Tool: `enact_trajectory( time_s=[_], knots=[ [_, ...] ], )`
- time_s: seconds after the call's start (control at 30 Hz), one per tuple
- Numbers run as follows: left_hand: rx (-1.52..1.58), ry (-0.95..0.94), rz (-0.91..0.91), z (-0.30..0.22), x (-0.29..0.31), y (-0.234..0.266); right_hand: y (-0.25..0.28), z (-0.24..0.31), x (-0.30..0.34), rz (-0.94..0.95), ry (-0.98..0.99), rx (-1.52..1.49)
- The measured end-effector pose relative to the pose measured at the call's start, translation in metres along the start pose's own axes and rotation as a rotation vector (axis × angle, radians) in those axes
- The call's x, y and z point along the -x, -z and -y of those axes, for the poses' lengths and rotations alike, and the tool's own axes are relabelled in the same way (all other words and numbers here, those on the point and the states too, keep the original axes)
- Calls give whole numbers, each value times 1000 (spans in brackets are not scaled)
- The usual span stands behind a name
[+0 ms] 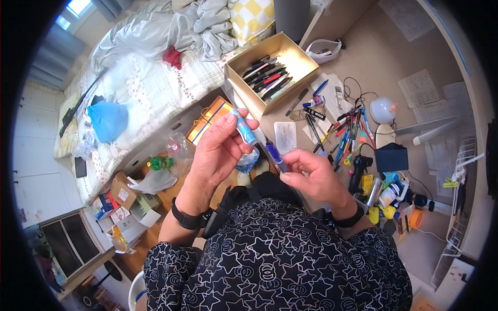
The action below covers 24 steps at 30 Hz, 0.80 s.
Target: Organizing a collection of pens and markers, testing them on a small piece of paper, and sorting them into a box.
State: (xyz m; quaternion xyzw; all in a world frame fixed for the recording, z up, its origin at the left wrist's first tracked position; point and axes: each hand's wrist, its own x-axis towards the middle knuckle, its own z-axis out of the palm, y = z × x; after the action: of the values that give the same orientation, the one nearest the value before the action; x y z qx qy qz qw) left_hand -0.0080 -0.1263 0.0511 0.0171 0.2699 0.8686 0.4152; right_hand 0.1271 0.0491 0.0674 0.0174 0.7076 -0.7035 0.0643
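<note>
My left hand is closed around a short light-blue cylinder that looks like a pen cap, pinched between thumb and fingers. Just to its right, my right hand pinches a purple-blue pen, its dark narrow tip pointing up and away from me. A small gap separates pen and cylinder. Beyond both hands stands an open cardboard box with many pens and markers lying in its left part. A loose heap of pens covers the desk to the right of my right hand.
A white pouch sits behind the box. Farther right are a white round lamp, a dark blue box and several bottles. The bed at left carries a blue plastic bag. An orange folder lies beside the box.
</note>
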Motion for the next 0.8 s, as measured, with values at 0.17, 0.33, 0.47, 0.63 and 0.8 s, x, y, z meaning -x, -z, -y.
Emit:
enact_trajectory(
  time_s=[0.17,0.33,0.47,0.63,0.8],
  knots=[
    [-14,-6,-41,6,9,12,-4,-12,10,-168,-52,-37],
    [-104,7,-81,15,1,33,23,-42,13,-314,-62,-1],
    [-188,31,-152,29,-11,41,54,-68,11,-324,-80,82],
    [-246,129,-187,49,-33,49,70,-61,1,-303,-181,-120],
    [-345,214,-225,66,-51,54,91,-95,-6,-272,-33,279]
  ],
)
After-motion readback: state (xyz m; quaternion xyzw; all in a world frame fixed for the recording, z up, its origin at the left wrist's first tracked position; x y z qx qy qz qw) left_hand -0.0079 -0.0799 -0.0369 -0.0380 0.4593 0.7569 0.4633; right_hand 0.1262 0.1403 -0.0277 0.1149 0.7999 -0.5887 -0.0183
